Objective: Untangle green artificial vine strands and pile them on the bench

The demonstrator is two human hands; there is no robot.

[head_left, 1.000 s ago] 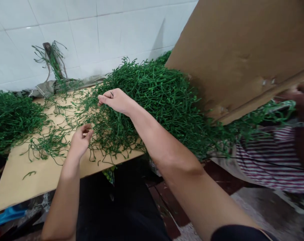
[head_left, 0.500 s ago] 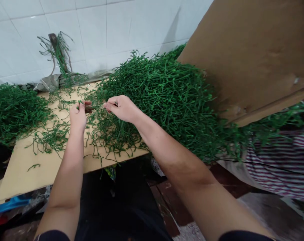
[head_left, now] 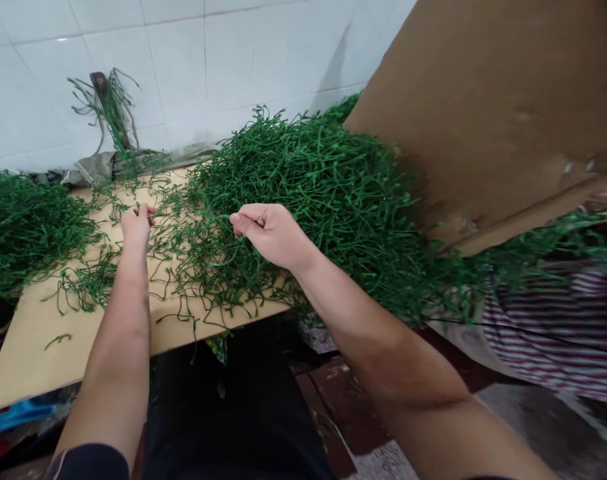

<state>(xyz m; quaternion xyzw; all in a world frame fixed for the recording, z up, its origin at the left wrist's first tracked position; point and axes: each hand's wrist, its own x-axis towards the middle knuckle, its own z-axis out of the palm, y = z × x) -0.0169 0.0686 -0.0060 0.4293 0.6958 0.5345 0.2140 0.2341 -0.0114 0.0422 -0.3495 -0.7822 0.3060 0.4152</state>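
My left hand [head_left: 137, 223] is over the tan board [head_left: 83, 333], its fingers pinched on a thin piece that is too small to make out. Further right, my right hand [head_left: 266, 230] is closed, thumb against the curled fingers, around something mostly hidden; a thin strand seems to show at its fingertips. Behind and beside it rises a large heap of green stems [head_left: 323, 167] with small knobby ends. Loose green stems [head_left: 178, 247] lie scattered on the board between and around both hands.
Another green heap [head_left: 28, 227] lies at the left. A large brown cardboard sheet [head_left: 483, 120] leans at the right. Stems hang over an upright brown piece [head_left: 101, 90] by the tiled wall. Striped fabric [head_left: 548, 333] is at the lower right.
My hands have moved apart: the left one leftward, the right one to the right and slightly nearer. The view has shifted a little.
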